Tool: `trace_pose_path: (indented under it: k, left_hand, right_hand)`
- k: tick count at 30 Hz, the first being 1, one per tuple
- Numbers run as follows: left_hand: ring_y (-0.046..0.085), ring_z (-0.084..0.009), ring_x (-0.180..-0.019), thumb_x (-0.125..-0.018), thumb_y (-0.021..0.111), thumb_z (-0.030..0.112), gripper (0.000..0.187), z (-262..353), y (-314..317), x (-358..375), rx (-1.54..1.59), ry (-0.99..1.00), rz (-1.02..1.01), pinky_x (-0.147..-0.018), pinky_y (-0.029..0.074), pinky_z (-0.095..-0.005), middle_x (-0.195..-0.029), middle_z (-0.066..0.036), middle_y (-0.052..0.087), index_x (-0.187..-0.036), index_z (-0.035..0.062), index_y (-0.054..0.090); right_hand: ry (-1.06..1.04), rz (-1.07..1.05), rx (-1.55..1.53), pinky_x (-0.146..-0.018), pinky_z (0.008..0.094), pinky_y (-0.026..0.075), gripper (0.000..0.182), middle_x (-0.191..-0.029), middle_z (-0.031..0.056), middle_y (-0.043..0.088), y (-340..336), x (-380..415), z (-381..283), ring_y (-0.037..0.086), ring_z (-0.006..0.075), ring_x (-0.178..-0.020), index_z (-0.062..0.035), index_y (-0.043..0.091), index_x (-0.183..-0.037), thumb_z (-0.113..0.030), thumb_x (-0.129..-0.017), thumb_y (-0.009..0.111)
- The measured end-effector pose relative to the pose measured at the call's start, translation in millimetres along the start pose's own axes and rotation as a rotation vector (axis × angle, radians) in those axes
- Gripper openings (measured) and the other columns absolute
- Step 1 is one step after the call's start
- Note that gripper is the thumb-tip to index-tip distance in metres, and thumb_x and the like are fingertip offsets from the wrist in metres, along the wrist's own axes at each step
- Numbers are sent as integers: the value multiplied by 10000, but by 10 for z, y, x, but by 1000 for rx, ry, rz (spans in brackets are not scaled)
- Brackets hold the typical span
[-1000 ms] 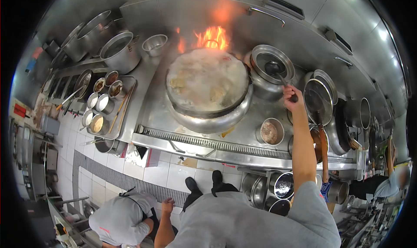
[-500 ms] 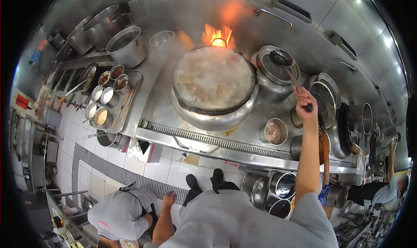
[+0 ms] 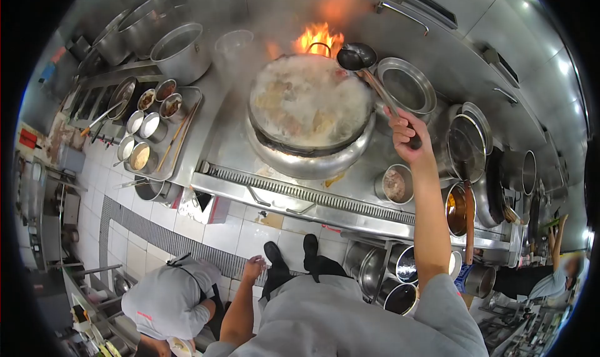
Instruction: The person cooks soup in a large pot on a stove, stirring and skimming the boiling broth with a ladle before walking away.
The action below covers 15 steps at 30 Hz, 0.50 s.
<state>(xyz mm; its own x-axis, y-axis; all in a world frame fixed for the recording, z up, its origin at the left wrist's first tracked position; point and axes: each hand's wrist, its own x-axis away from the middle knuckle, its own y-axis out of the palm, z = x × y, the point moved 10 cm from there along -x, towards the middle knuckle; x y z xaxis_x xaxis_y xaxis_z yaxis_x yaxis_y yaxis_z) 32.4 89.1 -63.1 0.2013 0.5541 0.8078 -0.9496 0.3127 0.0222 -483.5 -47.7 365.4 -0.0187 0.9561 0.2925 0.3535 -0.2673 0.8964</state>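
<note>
A ladle [image 3: 352,59] is near half past one on the rim of the steaming wok [image 3: 315,151], its handle wrapped by the right hand [image 3: 410,134]. Flames [image 3: 317,37] rise at twelve. The left hand [image 3: 253,269] hangs towards seven, finger spread unclear.

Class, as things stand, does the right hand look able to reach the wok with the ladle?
Probably yes: the right hand holds the ladle near the wok, with nothing visible between, though flames rise behind it.
</note>
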Motion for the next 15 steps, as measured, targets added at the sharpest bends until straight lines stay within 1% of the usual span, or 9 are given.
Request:
trace_pose_path:
  k: [2,4,6,8,10,11,13,14,15]
  left_hand:
    - [599,-142,-732,-797,555,59,310,164,377,-60,126,31,-118,-612,484,-239,-847,-88,625,-1084,-57,529]
    - [589,-131,-726,-812,553,56,300,265,670,-149,27,11,-82,-606,476,-237,-855,-77,622,-1092,-51,529]
    - [576,-124,-703,-817,562,89,323,378,980,-265,-83,53,-159,-602,466,-238,-847,-70,621,-1109,-44,524]
    - [566,-119,-681,-819,576,126,351,287,1259,-483,-130,23,-245,-595,454,-232,-840,-66,621,-1127,-34,519]
    - [580,-124,-733,-825,566,145,332,66,1502,-769,1,48,-315,-630,472,-246,-880,-52,622,-1122,1,532]
    - [586,-137,-788,-812,557,78,355,165,1607,-714,-97,84,-308,-662,480,-272,-902,-50,610,-1155,3,505]
    - [598,-154,-824,-808,572,98,360,172,1825,-754,-152,65,-329,-728,485,-282,-956,-58,614,-1148,-2,510]
    - [598,-146,-816,-826,558,148,337,162,1924,-728,-82,32,-343,-696,476,-262,-960,-51,621,-1144,43,524]
    - [598,-146,-816,-826,558,148,337,166,2017,-702,-84,20,-348,-696,476,-262,-960,-51,621,-1144,43,524]
  right_hand:
    - [-14,35,49,-369,212,319,261,-612,-13,457,14,-94,52,401,54,-405,37,457,-1105,-128,-903,451]
    - [-64,123,217,-367,216,315,258,-605,-17,460,-23,-147,28,393,53,-406,22,469,-1099,-122,-886,481]
    - [-68,155,280,-365,218,314,254,-604,-16,460,-42,-181,15,392,57,-407,16,474,-1095,-114,-878,492]
    - [-60,196,338,-364,221,313,251,-603,-15,461,-44,-192,34,390,62,-408,10,479,-1091,-106,-870,504]
    - [-143,318,595,-364,222,316,231,-600,-13,466,-43,-125,-40,397,74,-400,4,494,-1056,-108,-856,520]
    - [-118,349,587,-364,222,316,231,-600,-13,466,-46,-96,23,397,74,-400,4,494,-1056,-108,-856,520]
    - [-204,475,943,-360,228,320,216,-594,-11,465,-26,-44,-71,406,81,-390,0,506,-1024,-116,-843,530]
    - [-225,494,1101,-354,236,320,205,-572,-4,464,-51,-34,-110,414,79,-376,0,519,-996,-126,-836,537]
    - [-217,506,1098,-354,236,320,205,-572,-4,464,-128,-15,-100,414,79,-376,0,519,-996,-126,-836,537]
